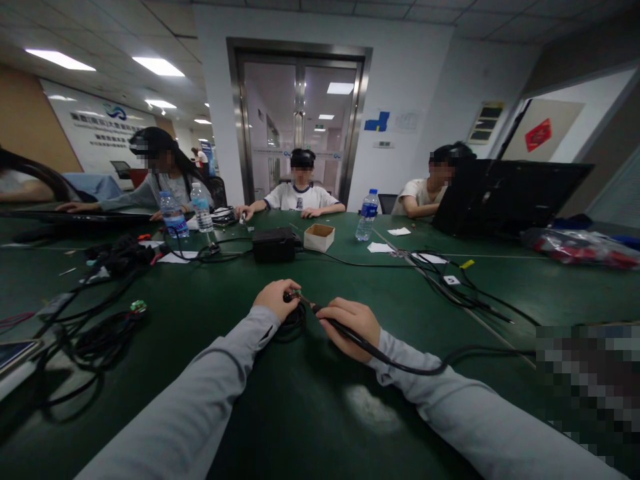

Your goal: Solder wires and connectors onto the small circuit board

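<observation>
My right hand [353, 327] is closed around the handle of a soldering iron [316, 309], whose black cord trails off to the right. The iron's tip points left at a small green circuit board [296, 293]; I cannot tell whether they touch. Pinched in my left hand [276, 298] is that board, or the dark part joined to it. Just below it on the green table lies a coil of black cable [290, 327]. Fingers of the left hand partly hide the board.
Beyond my hands stand a black box [274, 245], an open cardboard box [319, 237] and a water bottle [367, 215]. Tangled black cables [107, 333] lie at left, with more cables [450, 280] at right. Several people sit around the table, near a large monitor [510, 197].
</observation>
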`<state>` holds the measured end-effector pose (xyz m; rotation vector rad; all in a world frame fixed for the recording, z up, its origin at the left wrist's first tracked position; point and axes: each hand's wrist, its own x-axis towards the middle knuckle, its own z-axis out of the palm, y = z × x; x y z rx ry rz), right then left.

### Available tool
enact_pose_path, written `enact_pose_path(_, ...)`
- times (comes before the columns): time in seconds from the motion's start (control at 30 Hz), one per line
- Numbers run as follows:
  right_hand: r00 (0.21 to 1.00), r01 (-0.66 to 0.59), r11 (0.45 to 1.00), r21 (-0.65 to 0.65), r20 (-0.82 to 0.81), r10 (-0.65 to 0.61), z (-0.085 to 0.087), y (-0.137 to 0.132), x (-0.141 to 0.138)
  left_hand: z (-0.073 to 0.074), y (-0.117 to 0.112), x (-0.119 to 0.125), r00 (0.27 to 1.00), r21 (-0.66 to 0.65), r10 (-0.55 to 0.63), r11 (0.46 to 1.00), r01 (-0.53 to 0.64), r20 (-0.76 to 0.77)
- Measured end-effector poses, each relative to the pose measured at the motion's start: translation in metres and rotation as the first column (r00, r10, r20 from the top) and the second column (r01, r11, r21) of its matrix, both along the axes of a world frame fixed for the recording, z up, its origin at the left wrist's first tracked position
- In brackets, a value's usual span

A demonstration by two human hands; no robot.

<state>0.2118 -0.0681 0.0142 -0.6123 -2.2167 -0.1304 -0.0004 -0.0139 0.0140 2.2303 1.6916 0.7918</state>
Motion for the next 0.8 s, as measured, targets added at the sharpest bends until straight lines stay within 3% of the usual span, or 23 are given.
enact_pose_path(0.3,1.000,-0.012,0.999,-0.029,-0.003,0.012,0.0002,0.0002,-0.0001,-0.0030,0.0013,-0.0011,0.998,-0.008,0.020,1.000,-0.020,0.053)
enact_pose_path(0.8,0.999,0.031,0.999,0.011,-0.010,-0.031,0.0015,-0.0013,0.0007,-0.0058,0.0036,-0.0023,1.000,0.012,-0.003,1.000,0.003,0.010)
